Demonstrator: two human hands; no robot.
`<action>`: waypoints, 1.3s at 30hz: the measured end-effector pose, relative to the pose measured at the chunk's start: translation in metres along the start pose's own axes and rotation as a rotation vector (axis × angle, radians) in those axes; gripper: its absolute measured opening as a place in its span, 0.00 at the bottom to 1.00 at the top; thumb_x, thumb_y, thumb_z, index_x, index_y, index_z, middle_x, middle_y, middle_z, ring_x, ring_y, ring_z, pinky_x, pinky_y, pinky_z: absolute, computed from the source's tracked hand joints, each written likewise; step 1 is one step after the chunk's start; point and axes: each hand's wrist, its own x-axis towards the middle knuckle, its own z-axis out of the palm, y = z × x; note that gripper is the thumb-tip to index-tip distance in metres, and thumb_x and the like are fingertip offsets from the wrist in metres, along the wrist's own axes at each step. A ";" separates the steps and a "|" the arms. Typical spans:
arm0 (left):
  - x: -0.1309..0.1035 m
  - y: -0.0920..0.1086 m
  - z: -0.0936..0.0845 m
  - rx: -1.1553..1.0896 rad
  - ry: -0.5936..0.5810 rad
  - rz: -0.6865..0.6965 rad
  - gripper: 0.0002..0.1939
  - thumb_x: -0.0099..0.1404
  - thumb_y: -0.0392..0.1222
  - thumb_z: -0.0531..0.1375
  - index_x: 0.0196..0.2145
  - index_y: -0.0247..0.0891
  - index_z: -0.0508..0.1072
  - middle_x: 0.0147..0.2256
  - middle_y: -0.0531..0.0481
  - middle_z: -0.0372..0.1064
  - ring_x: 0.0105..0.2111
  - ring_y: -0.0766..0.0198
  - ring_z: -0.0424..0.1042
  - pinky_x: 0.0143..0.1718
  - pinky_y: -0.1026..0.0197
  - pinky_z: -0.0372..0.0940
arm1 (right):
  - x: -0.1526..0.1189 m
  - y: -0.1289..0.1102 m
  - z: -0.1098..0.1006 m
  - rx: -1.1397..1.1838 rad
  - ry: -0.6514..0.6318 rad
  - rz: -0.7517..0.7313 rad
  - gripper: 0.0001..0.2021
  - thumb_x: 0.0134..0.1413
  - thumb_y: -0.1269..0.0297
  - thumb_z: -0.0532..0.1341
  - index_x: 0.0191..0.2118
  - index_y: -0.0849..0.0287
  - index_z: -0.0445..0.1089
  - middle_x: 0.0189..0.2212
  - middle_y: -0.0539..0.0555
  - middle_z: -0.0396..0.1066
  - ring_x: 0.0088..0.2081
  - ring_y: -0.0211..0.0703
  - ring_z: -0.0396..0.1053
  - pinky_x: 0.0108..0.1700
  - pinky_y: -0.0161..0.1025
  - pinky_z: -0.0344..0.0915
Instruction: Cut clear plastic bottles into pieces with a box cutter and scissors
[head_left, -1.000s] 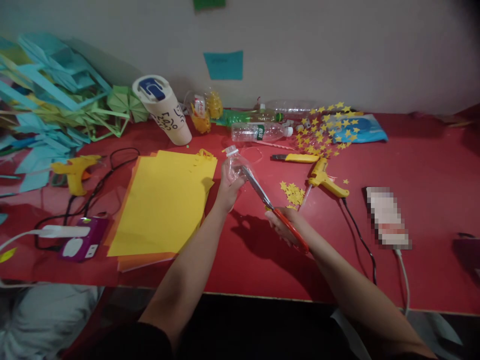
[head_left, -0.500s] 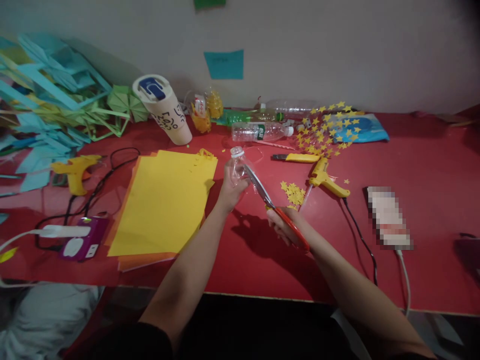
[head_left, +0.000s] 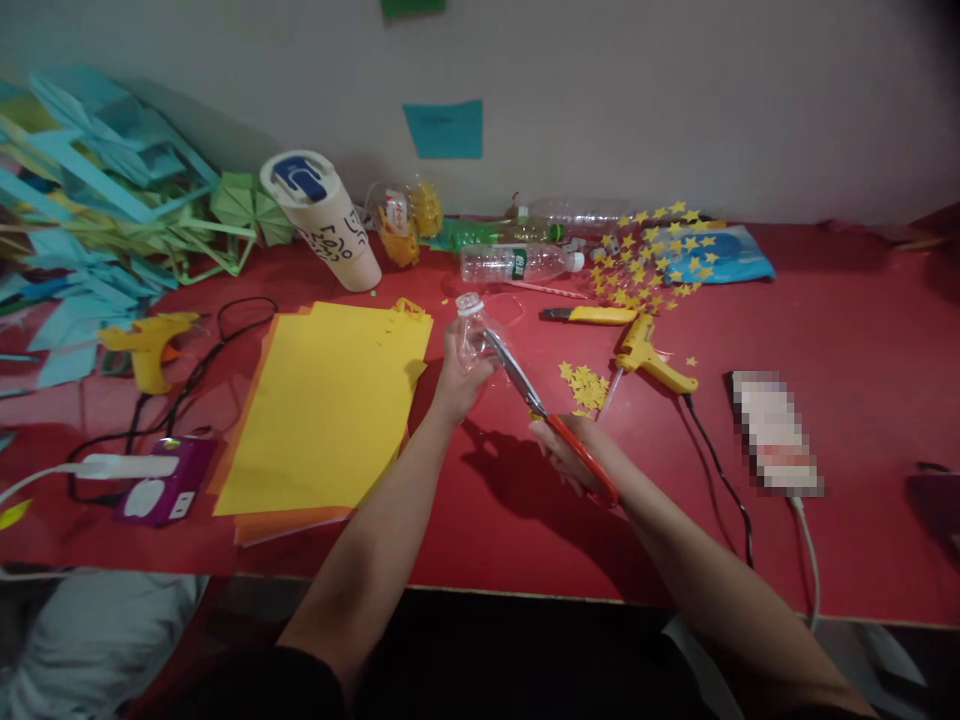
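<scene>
My left hand (head_left: 459, 380) is closed around a clear plastic bottle piece (head_left: 474, 335) with its neck pointing up and away. Red-handled scissors (head_left: 581, 455) are gripped in my right hand (head_left: 559, 445), blades angled up and left against the side of the plastic. The blades look nearly closed; whether plastic lies between them I cannot tell. To the right of the scissors is a small pile of yellow paper stars (head_left: 585, 386), beside a yellow glue gun (head_left: 646, 358).
Yellow paper sheets (head_left: 322, 410) lie left, near another yellow glue gun (head_left: 150, 345) and a purple power block (head_left: 165, 490). Behind are a tumbler (head_left: 330, 225), a box cutter (head_left: 589, 315), a plastic bottle (head_left: 517, 263) and a star-covered clear piece (head_left: 652, 258). A phone (head_left: 776, 430) charges at right.
The view has shifted very slightly. Both hands keep their grips, and the scissors stay at the plastic with hardly any visible movement.
</scene>
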 end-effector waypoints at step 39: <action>0.002 0.020 0.002 -0.188 0.196 -0.101 0.30 0.47 0.49 0.72 0.46 0.52 0.66 0.44 0.52 0.69 0.51 0.56 0.70 0.56 0.49 0.62 | 0.008 0.008 -0.005 -0.038 -0.002 -0.036 0.24 0.51 0.37 0.57 0.23 0.53 0.57 0.10 0.41 0.55 0.11 0.33 0.56 0.20 0.35 0.58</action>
